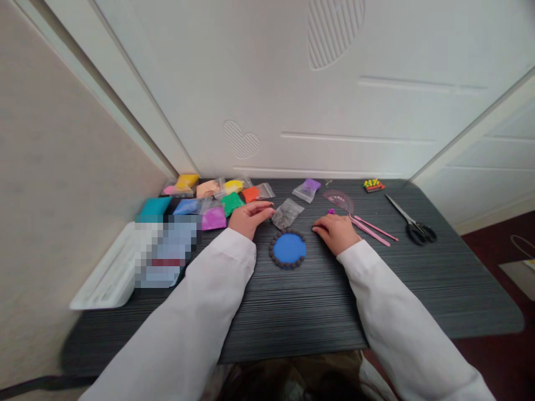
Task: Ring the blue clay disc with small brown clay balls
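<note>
White tray: at the far left of the tabletop [288, 323], a white tray [104, 273] lies beside a blurred-out item [167, 253].
Bagged clay: bright packets cluster toward the back, among them a teal packet [154, 209], a magenta packet [214, 219] and a green packet [231, 204].
Left hand: the left hand [247, 219] reaches to the edge of a clear bag [287, 214] with dark contents; whether its fingers pinch the bag, I cannot tell.
Blue disc: a blue disc [288, 248] lies flat between the hands, below the bag, with dark balls [273, 257] around its edge except for a gap at right.
Right hand: the right hand [336, 233] rests low, fingers bent; any grasp cannot be made out.
Tools: a protractor [337, 199], pink sticks [371, 230], then black-handled scissors [419, 231].
</note>
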Motion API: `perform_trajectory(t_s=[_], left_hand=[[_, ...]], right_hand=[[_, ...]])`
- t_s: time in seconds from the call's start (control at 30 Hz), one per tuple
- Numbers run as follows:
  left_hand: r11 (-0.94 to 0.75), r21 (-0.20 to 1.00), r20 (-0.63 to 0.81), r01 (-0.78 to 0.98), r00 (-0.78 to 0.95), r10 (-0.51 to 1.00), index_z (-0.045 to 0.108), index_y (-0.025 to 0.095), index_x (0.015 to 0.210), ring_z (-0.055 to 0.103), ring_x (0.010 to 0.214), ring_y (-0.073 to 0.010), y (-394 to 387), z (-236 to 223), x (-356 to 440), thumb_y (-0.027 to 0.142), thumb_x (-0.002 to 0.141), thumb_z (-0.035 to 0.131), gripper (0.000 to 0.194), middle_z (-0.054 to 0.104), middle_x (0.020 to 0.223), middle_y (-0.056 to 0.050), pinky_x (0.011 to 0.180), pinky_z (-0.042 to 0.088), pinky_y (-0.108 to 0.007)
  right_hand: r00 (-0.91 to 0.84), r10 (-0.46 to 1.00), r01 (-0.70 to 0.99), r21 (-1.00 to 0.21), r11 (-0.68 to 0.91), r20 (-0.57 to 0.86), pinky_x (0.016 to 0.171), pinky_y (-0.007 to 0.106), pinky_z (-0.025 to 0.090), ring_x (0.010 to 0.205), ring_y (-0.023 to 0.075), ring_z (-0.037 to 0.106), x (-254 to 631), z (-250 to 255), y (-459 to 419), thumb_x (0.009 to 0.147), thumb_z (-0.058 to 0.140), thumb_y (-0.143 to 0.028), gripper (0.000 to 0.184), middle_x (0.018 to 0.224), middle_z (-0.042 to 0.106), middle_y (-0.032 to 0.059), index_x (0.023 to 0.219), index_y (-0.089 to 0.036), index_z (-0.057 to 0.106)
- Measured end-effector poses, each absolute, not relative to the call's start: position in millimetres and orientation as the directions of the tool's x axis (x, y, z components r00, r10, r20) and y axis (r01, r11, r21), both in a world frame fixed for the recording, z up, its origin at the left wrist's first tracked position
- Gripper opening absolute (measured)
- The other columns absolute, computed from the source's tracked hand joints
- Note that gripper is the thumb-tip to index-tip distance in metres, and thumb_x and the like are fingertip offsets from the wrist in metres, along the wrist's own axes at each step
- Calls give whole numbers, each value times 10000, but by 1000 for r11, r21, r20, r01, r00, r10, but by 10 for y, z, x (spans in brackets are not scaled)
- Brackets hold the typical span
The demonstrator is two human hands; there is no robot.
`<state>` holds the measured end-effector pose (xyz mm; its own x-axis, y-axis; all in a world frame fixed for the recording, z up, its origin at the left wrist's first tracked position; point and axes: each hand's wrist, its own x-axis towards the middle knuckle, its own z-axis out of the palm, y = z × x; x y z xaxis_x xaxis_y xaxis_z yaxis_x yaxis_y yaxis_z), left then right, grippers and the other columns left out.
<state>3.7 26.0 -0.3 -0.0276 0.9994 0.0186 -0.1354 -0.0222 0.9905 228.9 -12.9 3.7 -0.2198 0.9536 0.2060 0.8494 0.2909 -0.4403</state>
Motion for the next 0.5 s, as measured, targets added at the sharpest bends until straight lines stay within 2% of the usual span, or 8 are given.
perform_trajectory(t_s=[0.13, 0.23, 0.3, 0.37, 0.43, 0.5], left_hand=[[29, 979, -26, -202, 17, 1000, 642, 158, 814, 564, 549, -86, 236, 24, 36, 273, 564, 692, 280, 638, 643, 1, 543, 437, -218], [151, 952, -113, -265, 154, 982, 618, 152, 831, 582, 558, -96, 203, 42, 42, 258, 572, 690, 289, 637, 635, 3, 570, 468, -239], [164, 958, -117, -236, 202, 972, 611, 142, 831, 600, 605, -111, 195, 31, 48, 251, 568, 696, 297, 639, 636, -1, 657, 488, -276], [113, 983, -80, -146, 216, 973, 608, 135, 849, 612, 666, -124, 203, 5, 56, 257, 581, 689, 305, 646, 661, -13, 744, 478, -304], [41, 999, -34, -30, 219, 975, 606, 135, 876, 615, 714, -137, 222, -25, 66, 274, 607, 669, 310, 656, 701, -31, 792, 460, -321], [-21, 998, 7, 65, 214, 977, 606, 143, 891, 616, 740, -152, 245, -49, 78, 301, 632, 645, 307, 662, 732, -43, 813, 449, -337]], right_hand=[[-152, 958, 783, -561, 268, 245, 734, 320, 408, 794, 171, 568, 2277, 89, -150, 774, 481, -323, 188, 841, 639, 54, 829, -196, 608], [-104, 965, 707, -665, 241, 240, 682, 289, 450, 716, 133, 590, 2250, 116, -172, 808, 417, -336, 243, 828, 646, 36, 942, -198, 566], [-83, 974, 555, -802, 220, 209, 652, 272, 466, 651, 111, 591, 2225, 129, -180, 804, 426, -343, 287, 765, 642, 14, 1032, -199, 523], [-37, 987, 306, -938, 161, 157, 622, 266, 465, 588, 100, 570, 2200, 144, -184, 764, 493, -360, 314, 691, 622, -3, 1027, -193, 534], [6, 995, 103, -990, 97, 98, 606, 263, 457, 562, 90, 544, 2180, 161, -185, 715, 556, -375, 286, 657, 605, -6, 926, -184, 588], [20, 998, 35, -998, 58, 59, 598, 254, 454, 566, 82, 536, 2168, 182, -188, 703, 567, -390, 258, 672, 608, 3, 845, -179, 614]])
